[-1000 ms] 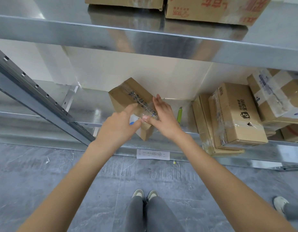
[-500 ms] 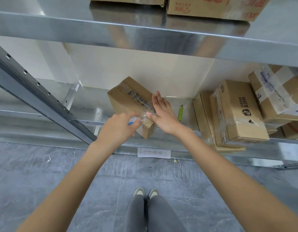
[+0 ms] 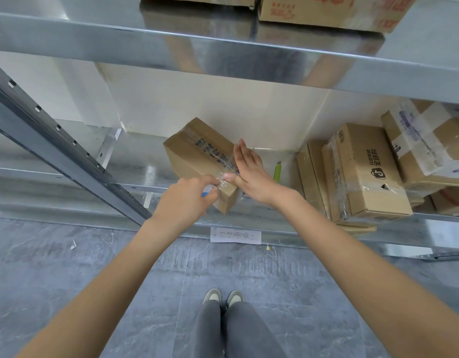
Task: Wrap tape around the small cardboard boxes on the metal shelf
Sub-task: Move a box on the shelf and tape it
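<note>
So nearest the camera it's just grey trousers and a pair of shoes [image 3: 224,297] on the floor, both forearms reaching up toward the metal shelf [image 3: 135,161].

Left hand [image 3: 183,200] is curled around something white and blue, pretty sure that's the tape roll [image 3: 207,190], though most of it is hidden behind the fingers. It sits right at the near corner of the small cardboard box [image 3: 200,161], which makes sense if you want the strip pulled tight over the edge before it sticks.

Right hand [image 3: 249,171] is laid flat with straight fingers along the box's right side, thumb pressing down on the clear tape [image 3: 224,166] that runs over the top. Looks like it's both smoothing the strip and pinning the box so it doesn't slide while the other hand pulls.

The box sits turned at an angle on the shelf surface, near corner toward the front edge, probably for easier reach around it.

Further right there's a green utility knife [image 3: 277,171] lying on the shelf, likely for cutting the tape, then a stack of other boxes [image 3: 362,171], some already shiny with tape.
</note>
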Motion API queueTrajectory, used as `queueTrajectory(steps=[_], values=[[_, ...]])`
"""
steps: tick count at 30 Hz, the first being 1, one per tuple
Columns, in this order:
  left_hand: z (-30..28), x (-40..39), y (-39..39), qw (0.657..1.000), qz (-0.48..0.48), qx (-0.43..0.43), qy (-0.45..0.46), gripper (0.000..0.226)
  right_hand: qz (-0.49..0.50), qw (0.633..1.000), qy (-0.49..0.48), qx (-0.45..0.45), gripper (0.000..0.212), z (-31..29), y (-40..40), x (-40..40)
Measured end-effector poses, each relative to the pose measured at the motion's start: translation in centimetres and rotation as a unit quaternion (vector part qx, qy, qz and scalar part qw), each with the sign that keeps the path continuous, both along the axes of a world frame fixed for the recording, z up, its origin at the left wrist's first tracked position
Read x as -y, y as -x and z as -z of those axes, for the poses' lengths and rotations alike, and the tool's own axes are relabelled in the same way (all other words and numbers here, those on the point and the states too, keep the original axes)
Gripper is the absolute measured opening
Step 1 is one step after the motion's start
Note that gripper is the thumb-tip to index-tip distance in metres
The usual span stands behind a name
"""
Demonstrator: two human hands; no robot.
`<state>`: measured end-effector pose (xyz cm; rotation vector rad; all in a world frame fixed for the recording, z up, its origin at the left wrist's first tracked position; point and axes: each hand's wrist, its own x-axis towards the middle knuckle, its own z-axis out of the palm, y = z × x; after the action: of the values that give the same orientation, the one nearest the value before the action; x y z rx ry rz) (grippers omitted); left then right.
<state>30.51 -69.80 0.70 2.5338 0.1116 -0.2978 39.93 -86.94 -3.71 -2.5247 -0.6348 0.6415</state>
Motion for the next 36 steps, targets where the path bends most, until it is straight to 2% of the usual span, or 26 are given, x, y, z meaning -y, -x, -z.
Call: queueTrajectory(steps=[3,7,11,15,19,25,30,32,34,36], values=[[-0.1,0.2,0.2,0.998,0.026,0.014,-0.049,0.029,0.004,1.000,-0.007,0.004,0.081,0.2,0.0,0.0],[0.3,0.4,0.4,0.980,0.080,0.058,-0.171,0.032,0.062,0.997,-0.042,0.011,0.084,0.8,0.6,-0.7],[0.7,0.2,0.5,0.978,0.089,0.066,-0.179,0.032,0.080,0.992,-0.051,0.083,0.079,1.7,1.3,-0.9],[0.8,0.0,0.6,0.988,0.070,0.056,-0.126,0.031,0.039,0.985,0.019,0.168,0.072,1.8,1.3,-0.9],[1.0,-0.3,0.5,0.993,0.057,0.050,-0.090,0.030,-0.043,0.972,0.082,0.218,0.082,1.0,0.9,0.1],[0.9,-0.4,0.6,0.997,0.050,0.044,-0.049,0.030,-0.162,0.953,0.079,0.245,0.091,0.8,2.7,0.8],[2.2,-0.4,1.2,0.996,0.018,0.080,-0.015,0.034,-0.134,0.948,0.070,0.281,0.074,1.3,3.0,-0.2],[3.2,-0.5,1.9,0.992,-0.038,0.100,0.060,0.042,-0.131,0.946,0.065,0.290,0.070,1.4,3.2,-0.4],[4.1,-0.6,2.7,0.974,-0.100,0.098,0.180,0.045,-0.131,0.936,0.045,0.323,0.064,1.5,3.4,-0.5],[5.0,-0.4,3.6,0.952,-0.134,0.103,0.254,0.032,-0.128,0.922,0.025,0.363,0.059,1.6,3.6,-0.5]])
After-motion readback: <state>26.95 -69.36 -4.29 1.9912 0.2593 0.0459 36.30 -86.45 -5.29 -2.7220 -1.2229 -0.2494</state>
